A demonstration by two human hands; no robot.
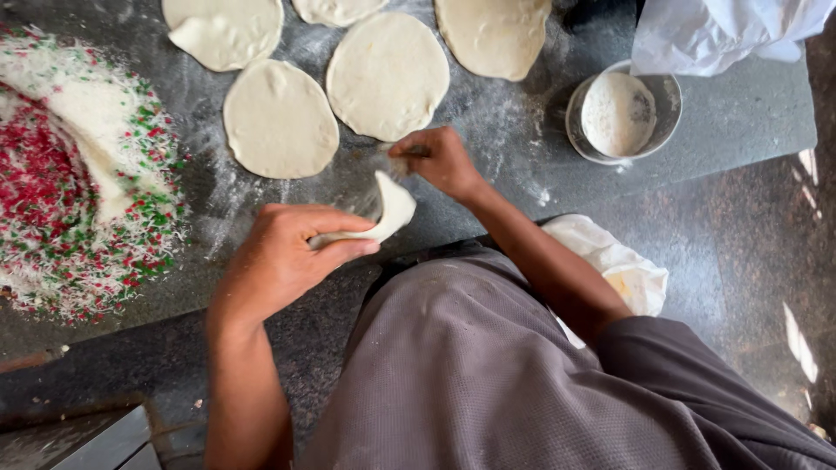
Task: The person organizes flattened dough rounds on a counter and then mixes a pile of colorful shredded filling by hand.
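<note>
The bench point(714, 130) is a slab of dark stone, smooth and a little shiny, and a thin white dust of flour lies over its middle part. On it rest several flat rounds of dough point(280, 119), pale cream in colour, matt and soft-looking, with uneven edges; one at the top left has a folded corner. To the left lies a wide heap of shredded coconut point(83, 174), white and fluffy, mixed with many small red and green pieces. To the right stands a round steel bowl point(666, 91) with white flour inside, and behind it a crumpled white plastic bag point(723, 35). A white cloth point(623, 265) lies at the near edge of the bench, beside the grey ribbed garment point(488, 365) of the person.

The left hand point(283, 261) is closed on a folded piece of dough point(387, 213), with the thumb on top and the fingers under it. This piece is thin, pale and limp; it curves upward like a small leaf and hangs just above the bench, near its front edge, between the two hands. The right hand point(440, 161) is bent with the fingertips pinched together, and it seems to hold the upper edge of the same piece, but I cannot tell this surely because the spot is blurred.
</note>
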